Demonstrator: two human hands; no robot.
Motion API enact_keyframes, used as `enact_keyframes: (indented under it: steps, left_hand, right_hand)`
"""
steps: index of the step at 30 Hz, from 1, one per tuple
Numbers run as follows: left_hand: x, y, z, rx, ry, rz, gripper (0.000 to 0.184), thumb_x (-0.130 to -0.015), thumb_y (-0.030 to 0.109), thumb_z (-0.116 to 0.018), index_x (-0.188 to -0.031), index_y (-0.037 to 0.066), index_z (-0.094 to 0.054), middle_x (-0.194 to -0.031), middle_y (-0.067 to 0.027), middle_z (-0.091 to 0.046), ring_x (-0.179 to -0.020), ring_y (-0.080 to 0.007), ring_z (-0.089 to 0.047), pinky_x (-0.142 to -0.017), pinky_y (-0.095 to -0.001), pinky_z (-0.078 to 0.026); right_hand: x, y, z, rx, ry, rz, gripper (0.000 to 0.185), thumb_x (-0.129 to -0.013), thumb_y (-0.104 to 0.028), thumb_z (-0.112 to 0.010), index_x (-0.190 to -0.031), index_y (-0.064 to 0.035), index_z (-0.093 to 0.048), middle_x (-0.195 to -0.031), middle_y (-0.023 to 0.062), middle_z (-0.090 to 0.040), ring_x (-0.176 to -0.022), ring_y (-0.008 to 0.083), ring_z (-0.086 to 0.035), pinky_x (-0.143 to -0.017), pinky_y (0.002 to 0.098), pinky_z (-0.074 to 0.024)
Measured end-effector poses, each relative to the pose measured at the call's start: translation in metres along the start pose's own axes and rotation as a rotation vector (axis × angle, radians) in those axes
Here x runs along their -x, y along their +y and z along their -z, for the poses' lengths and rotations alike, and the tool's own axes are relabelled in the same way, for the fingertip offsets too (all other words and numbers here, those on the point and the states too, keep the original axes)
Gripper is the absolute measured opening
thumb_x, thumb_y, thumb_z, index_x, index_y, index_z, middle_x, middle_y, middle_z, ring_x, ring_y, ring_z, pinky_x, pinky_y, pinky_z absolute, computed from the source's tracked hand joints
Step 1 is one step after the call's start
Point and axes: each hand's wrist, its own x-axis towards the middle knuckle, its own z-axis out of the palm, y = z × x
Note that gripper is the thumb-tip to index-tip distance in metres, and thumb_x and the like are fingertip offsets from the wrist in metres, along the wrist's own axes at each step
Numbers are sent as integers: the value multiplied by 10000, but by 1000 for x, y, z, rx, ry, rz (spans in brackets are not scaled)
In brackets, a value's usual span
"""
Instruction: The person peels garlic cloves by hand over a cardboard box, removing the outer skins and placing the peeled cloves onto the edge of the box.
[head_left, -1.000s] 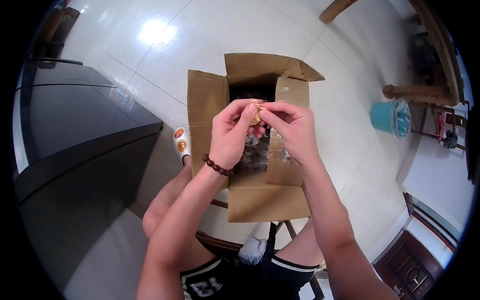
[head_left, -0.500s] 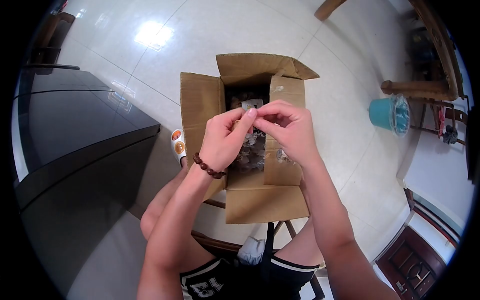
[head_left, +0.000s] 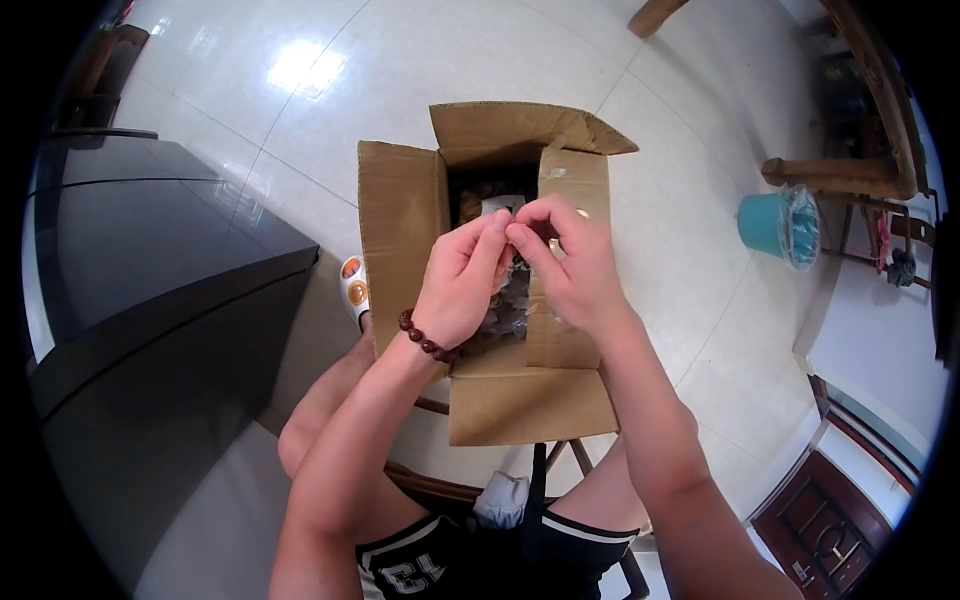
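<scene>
My left hand point(head_left: 463, 277), with a dark bead bracelet point(head_left: 427, 338) at its wrist, is closed in a pinch above an open cardboard box point(head_left: 400, 215). My right hand point(head_left: 575, 262) pinches too, its thumb and forefinger meeting the left fingertips. Whatever lies between the fingertips is too small or hidden to name. Below them, the box holds crumpled clear plastic and pale scraps point(head_left: 508, 312), partly covered by my hands. A whitish piece point(head_left: 503, 203) shows just behind the fingertips.
A dark glossy cabinet point(head_left: 180, 280) stands at the left. To the right is a teal bin point(head_left: 762, 225) with a clear liner, beside wooden furniture point(head_left: 840, 178). The box flaps spread outward, and my knees flank the box. A slippered foot point(head_left: 354, 288) is at its left.
Both hands remain together over the box. The left hand has turned slightly and shifted right, and the right forefinger is more bent.
</scene>
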Motion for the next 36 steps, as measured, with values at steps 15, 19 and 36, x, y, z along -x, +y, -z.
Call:
enact_keyframes:
  steps: [15,19,36]
  left_hand:
    - [-1,6,-1,-928,221,-705,287,-1055,105,-516,-799,-21,-481,-679,-162,-444,-580,-284,-435,-564,-385,-399]
    - [-3,1,-3,-919,205,-733,337,-1078,160,-507,-785,-5,-487,-640,-84,-418,-576,-207,-438,-546,-350,-378]
    - [3,10,7,18,-106,-116,418,-1118,297,-474,-746,106,-465,-640,70,-405,-560,-33,-311,-504,-231,-257]
  right_hand:
    - [15,1,-26,-961,-39,-639,313,-1112,-290,-463,-874,-99,-530,-727,-79,-463,-613,35,-406,-534,228,-343]
    - [15,3,-24,-769,-57,-590,304,-1105,-274,-479,-886,-68,-528,-706,-43,-466,-614,69,-445,-545,261,-390]
    - [9,10,-1,-820,-210,-468,364,-1114,-306,-462,-830,-79,-440,-742,-24,-417,-659,79,-400,-588,260,-349]
